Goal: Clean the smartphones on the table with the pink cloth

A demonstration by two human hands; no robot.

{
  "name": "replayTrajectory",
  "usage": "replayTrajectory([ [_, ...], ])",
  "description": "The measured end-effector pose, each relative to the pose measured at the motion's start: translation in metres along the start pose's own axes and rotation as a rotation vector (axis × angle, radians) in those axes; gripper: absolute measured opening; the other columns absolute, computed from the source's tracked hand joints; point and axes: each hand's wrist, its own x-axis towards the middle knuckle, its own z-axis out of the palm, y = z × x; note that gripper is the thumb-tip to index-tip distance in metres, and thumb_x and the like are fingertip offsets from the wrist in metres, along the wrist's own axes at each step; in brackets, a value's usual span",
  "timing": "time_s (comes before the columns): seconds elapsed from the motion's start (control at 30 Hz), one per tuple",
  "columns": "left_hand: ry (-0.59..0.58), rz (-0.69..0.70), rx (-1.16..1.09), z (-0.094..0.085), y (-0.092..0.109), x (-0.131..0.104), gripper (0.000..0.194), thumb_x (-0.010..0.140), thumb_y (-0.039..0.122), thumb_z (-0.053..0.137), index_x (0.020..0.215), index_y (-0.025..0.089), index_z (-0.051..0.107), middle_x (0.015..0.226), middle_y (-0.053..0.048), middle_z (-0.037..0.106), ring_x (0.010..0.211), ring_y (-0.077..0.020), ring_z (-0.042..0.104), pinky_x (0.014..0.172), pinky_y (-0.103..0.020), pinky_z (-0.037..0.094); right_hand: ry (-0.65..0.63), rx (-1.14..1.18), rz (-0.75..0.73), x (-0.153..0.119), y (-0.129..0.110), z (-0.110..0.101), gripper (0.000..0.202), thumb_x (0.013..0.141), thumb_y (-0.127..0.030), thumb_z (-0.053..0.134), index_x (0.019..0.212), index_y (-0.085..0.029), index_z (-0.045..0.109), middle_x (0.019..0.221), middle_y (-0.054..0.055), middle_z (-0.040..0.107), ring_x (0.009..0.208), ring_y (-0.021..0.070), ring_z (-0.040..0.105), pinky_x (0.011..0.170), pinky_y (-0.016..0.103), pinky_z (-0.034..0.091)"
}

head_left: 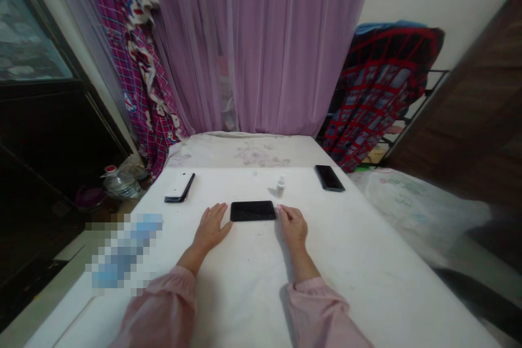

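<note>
A black smartphone lies flat and sideways on the white tabletop, its dark screen facing up. My left hand rests palm down by the phone's left end, fingers stretched out and the thumb close to its lower corner. At the other end, my right hand has its fingers curled into a pinch beside the phone's edge. Whatever sits between those fingertips, if anything, is too small to make out. Just beyond the phone stands a small clear bottle with a whitish cap.
Another dark phone lies at the far right of the table. At the far left is a white-and-black phone or stack of phones. A blurred-out bluish item lies along the left edge. Purple curtains hang behind.
</note>
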Motion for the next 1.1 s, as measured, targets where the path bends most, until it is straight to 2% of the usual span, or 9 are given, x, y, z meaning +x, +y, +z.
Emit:
replayTrajectory([
  [0.2, 0.088, -0.056, 0.001, -0.003, 0.011, -0.007, 0.041, 0.089, 0.034, 0.047, 0.126, 0.02, 0.058, 0.134, -0.011, 0.059, 0.127, -0.0284, 0.051, 0.11, -0.054, 0.033, -0.038, 0.041, 0.01, -0.002, 0.0, 0.0, 0.042, 0.084, -0.05, 0.051, 0.089, -0.018, 0.077, 0.088, 0.009, 0.07, 0.078, 0.0201, 0.064, 0.072, 0.031, 0.049],
  [0.37, 0.101, -0.058, -0.029, -0.011, 0.017, -0.012, 0.029, 0.09, 0.026, 0.044, 0.106, 0.024, 0.068, 0.119, -0.007, 0.068, 0.117, -0.0251, 0.059, 0.107, -0.051, 0.039, -0.072, 0.076, 0.021, -0.004, -0.005, -0.003, 0.041, 0.083, -0.051, 0.052, 0.087, -0.019, 0.077, 0.088, 0.008, 0.07, 0.079, 0.0204, 0.065, 0.073, 0.032, 0.049],
  [0.57, 0.084, -0.05, -0.076, -0.014, 0.019, -0.015, 0.02, 0.087, 0.025, 0.048, 0.096, 0.025, 0.066, 0.117, -0.006, 0.069, 0.117, -0.0264, 0.059, 0.107, -0.054, 0.039, -0.118, 0.148, 0.019, -0.009, -0.012, -0.004, 0.033, 0.083, -0.047, 0.057, 0.087, -0.021, 0.077, 0.089, 0.008, 0.071, 0.08, 0.02, 0.066, 0.074, 0.032, 0.052],
  [0.7, 0.098, -0.062, -0.145, -0.012, 0.019, -0.018, 0.009, 0.084, 0.023, 0.052, 0.082, 0.024, 0.061, 0.118, -0.007, 0.068, 0.119, -0.0288, 0.057, 0.107, -0.058, 0.036, -0.144, 0.21, 0.003, -0.015, -0.015, -0.004, 0.029, 0.084, -0.043, 0.06, 0.089, -0.021, 0.077, 0.086, 0.008, 0.071, 0.08, 0.0188, 0.066, 0.073, 0.031, 0.053],
  [0.87, 0.07, -0.053, -0.188, -0.01, 0.017, -0.023, 0.014, 0.087, 0.024, 0.053, 0.074, 0.024, 0.059, 0.117, -0.006, 0.067, 0.12, -0.0275, 0.056, 0.108, -0.058, 0.036, -0.168, 0.238, 0.009, -0.02, -0.015, -0.007, 0.024, 0.085, -0.038, 0.062, 0.093, -0.021, 0.077, 0.087, 0.007, 0.07, 0.081, 0.018, 0.066, 0.072, 0.029, 0.054],
  [0.97, 0.067, -0.053, -0.151, -0.005, 0.011, -0.023, 0.006, 0.086, 0.028, 0.057, 0.086, 0.024, 0.062, 0.121, -0.007, 0.065, 0.121, -0.0277, 0.055, 0.109, -0.055, 0.035, -0.148, 0.237, 0.032, -0.019, -0.015, -0.008, 0.023, 0.085, -0.036, 0.063, 0.094, -0.021, 0.077, 0.088, 0.008, 0.07, 0.082, 0.0186, 0.066, 0.071, 0.03, 0.055],
  [1.03, 0.059, -0.044, -0.094, -0.002, 0.006, -0.018, 0.032, 0.083, 0.035, 0.063, 0.112, 0.022, 0.059, 0.131, -0.011, 0.06, 0.126, -0.0301, 0.051, 0.11, -0.054, 0.034, -0.144, 0.239, 0.041, -0.018, -0.015, -0.008, 0.022, 0.085, -0.036, 0.063, 0.094, -0.021, 0.077, 0.089, 0.008, 0.07, 0.082, 0.0187, 0.066, 0.07, 0.03, 0.055],
  [1.1, 0.013, -0.016, -0.036, 0.0, 0.0, -0.009, 0.064, 0.079, 0.042, 0.068, 0.134, 0.018, 0.046, 0.141, -0.015, 0.051, 0.133, -0.0335, 0.043, 0.111, -0.055, 0.031, -0.132, 0.252, 0.053, -0.016, -0.015, -0.007, 0.022, 0.085, -0.036, 0.063, 0.093, -0.02, 0.077, 0.088, 0.009, 0.07, 0.082, 0.0188, 0.066, 0.071, 0.031, 0.055],
])
